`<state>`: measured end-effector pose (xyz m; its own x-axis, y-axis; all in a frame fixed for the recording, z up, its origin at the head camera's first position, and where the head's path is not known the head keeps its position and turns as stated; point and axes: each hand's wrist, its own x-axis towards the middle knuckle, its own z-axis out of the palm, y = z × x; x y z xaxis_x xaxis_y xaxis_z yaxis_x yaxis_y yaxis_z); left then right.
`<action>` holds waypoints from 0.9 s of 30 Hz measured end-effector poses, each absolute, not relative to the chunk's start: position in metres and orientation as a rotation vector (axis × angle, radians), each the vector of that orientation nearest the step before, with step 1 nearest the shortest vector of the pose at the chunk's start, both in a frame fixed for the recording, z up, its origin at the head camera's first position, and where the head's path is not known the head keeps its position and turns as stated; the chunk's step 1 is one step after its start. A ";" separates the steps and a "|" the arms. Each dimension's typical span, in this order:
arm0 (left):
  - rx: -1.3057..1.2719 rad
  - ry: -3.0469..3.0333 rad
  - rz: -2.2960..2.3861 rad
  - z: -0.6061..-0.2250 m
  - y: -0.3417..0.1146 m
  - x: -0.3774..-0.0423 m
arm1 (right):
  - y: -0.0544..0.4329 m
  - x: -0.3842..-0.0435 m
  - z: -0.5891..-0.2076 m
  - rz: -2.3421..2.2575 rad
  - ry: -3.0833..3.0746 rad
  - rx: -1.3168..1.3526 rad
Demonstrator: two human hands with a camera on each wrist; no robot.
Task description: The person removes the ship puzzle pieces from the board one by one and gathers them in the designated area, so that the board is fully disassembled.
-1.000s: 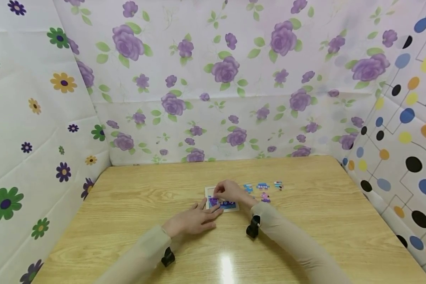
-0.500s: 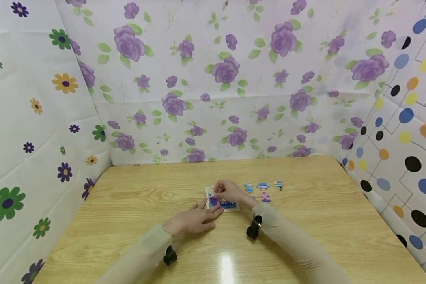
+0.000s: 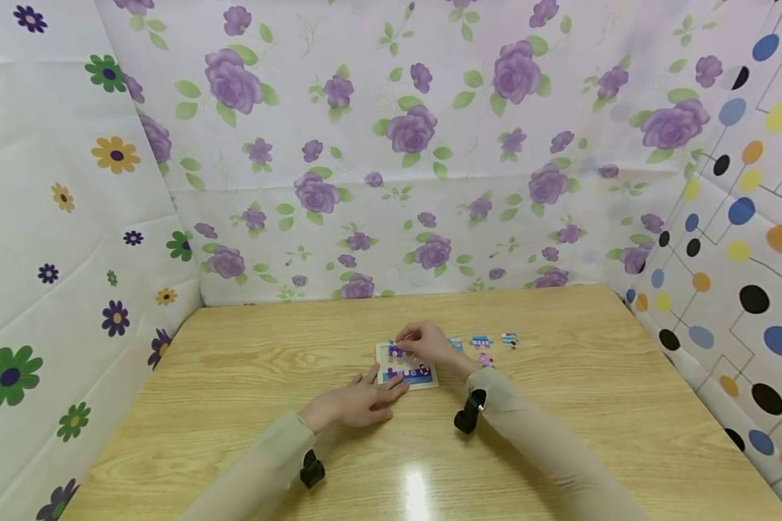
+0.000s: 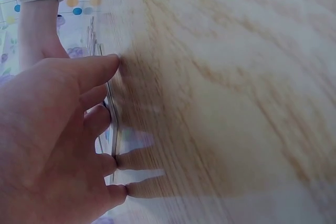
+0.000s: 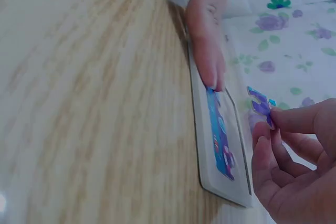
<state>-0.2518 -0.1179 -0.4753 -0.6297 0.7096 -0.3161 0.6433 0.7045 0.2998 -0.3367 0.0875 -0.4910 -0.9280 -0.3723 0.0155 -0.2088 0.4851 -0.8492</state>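
A white-framed jigsaw tray (image 3: 379, 350) lies on the table, with a joined strip of blue and purple pieces (image 5: 220, 135) along its near side. My right hand (image 3: 428, 345) pinches a purple and blue jigsaw piece (image 5: 257, 101) between thumb and forefinger. That piece is held over the far left part of the tray, tilted in the right wrist view. My left hand (image 3: 355, 402) rests at the tray's near left corner, fingers spread, some fingertips on its edge. In the left wrist view those fingers (image 4: 97, 121) overlap the tray's thin edge.
Several loose jigsaw pieces lie right of the tray, among them a blue one (image 3: 481, 341), a striped one (image 3: 510, 339) and a pink one (image 3: 485, 359). The wooden table (image 3: 267, 340) meets flower-patterned cloth (image 3: 365, 239) behind and spotted cloth (image 3: 723, 289) at the right.
My right hand has moved away from me with the purple piece, from the tray's middle left to its far left, uncovering more of the tray. My left hand has stayed in place.
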 end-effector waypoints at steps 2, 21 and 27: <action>1.047 2.501 0.228 -0.475 -0.118 -0.252 | 0.092 -0.338 -0.490 -1.452 2.529 -0.472; 1.048 2.494 0.243 -0.476 -0.119 -0.251 | 0.146 -0.333 -0.487 -1.504 2.378 -0.323; 1.051 2.507 0.227 -0.481 -0.121 -0.252 | 0.163 -0.330 -0.483 -1.468 2.409 -0.351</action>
